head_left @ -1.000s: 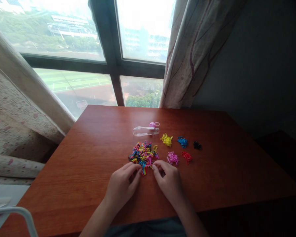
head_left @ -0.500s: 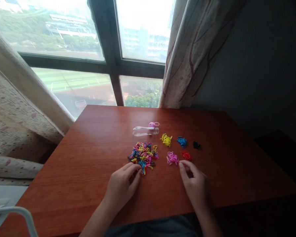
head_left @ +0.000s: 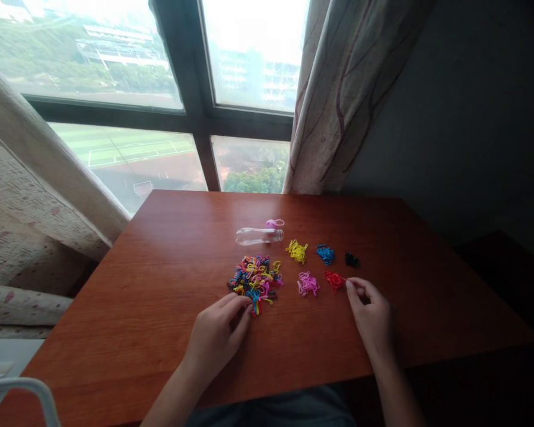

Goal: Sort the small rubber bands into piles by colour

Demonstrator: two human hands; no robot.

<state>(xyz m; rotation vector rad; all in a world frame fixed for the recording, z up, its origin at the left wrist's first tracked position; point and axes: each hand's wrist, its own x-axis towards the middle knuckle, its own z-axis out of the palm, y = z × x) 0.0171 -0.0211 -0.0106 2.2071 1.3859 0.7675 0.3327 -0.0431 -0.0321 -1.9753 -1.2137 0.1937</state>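
My left hand (head_left: pixel 218 332) is closed in a pinch at the near edge of a mixed pile of coloured rubber bands (head_left: pixel 254 277). What its fingertips hold, if anything, I cannot make out. At the right side of a small heap of red rubber bands (head_left: pixel 333 281), my right hand (head_left: pixel 371 311) pinches a red band between thumb and forefinger. Pink rubber bands (head_left: pixel 308 284) lie left of the red ones. Farther back are separate heaps of yellow bands (head_left: pixel 298 252), blue bands (head_left: pixel 325 254) and black bands (head_left: pixel 351 259).
A clear bottle (head_left: pixel 254 236) lies on its side behind the mixed pile, with a pink looped cap (head_left: pixel 273 223) beside it. The wooden table (head_left: pixel 169 267) reaches a window flanked by curtains (head_left: pixel 338 107). A white curved bar (head_left: pixel 31 382) stands at lower left.
My right hand has moved right, from between the pink and red heaps to the red heap's right side. My left hand stays at the mixed pile. The view has shifted slightly.
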